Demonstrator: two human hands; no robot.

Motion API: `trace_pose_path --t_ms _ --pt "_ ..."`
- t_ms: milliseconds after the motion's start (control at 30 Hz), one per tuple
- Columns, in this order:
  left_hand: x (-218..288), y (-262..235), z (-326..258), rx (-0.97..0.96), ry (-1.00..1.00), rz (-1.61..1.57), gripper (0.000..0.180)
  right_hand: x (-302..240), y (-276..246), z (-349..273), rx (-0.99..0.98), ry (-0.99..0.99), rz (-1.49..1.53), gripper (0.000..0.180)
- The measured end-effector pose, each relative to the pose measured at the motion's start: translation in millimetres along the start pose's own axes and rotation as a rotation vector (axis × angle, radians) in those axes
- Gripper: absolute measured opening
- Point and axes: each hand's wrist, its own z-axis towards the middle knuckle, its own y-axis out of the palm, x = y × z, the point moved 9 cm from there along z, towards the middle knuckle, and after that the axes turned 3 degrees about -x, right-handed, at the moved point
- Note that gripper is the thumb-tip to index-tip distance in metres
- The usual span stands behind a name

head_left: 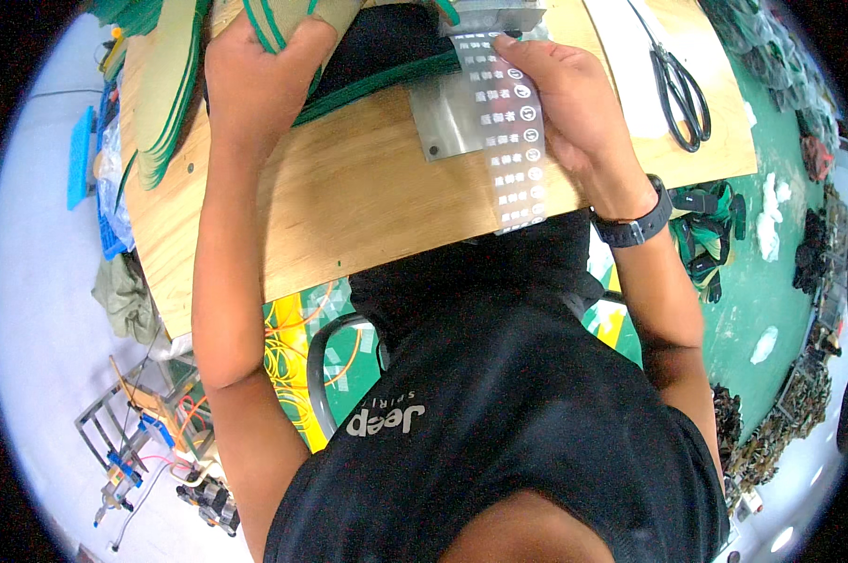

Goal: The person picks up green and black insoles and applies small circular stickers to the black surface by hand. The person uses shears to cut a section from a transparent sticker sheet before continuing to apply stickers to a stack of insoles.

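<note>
At the far left of the table, my left hand (260,80) is closed round cream, green-edged layered pieces (335,21) shaped like insoles. Just right of it lies a black piece with a green edge (386,47), reaching toward a small metal machine part (508,17) at the top edge. My right hand (574,103) pinches a translucent label strip (513,155) between thumb and fingers. That strip bears white print and hangs down over a metal plate (443,122) to the table's near edge. The fingertips of my right hand are partly hidden.
A stack of cream, green-edged pieces (169,89) lies at the wooden table's (368,225) left side. Black-handled scissors (679,98) rest on white sheet material at the right. Green and black pieces (710,230) sit below the right edge. Orange hoses (288,352) run across the floor.
</note>
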Motion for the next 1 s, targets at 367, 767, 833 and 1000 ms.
trace_pose_path --t_ms 367,767,833,1000 --pt "60.3 40.1 -14.5 -0.362 0.318 0.213 0.048 -2.5 -1.8 -10.8 -0.001 0.027 0.028 0.023" --pt "29.4 33.8 -4.4 -0.344 0.148 0.245 0.037 -12.2 -22.9 -25.5 0.076 -0.098 0.207 0.014" --pt "20.9 25.2 -0.2 -0.263 0.07 0.113 0.033 -11.2 -27.9 -28.6 0.096 -0.072 0.216 0.014" --pt "12.9 0.7 6.2 -0.057 0.03 -0.013 0.03 -10.6 -10.6 -32.6 0.014 -0.001 0.185 0.017"
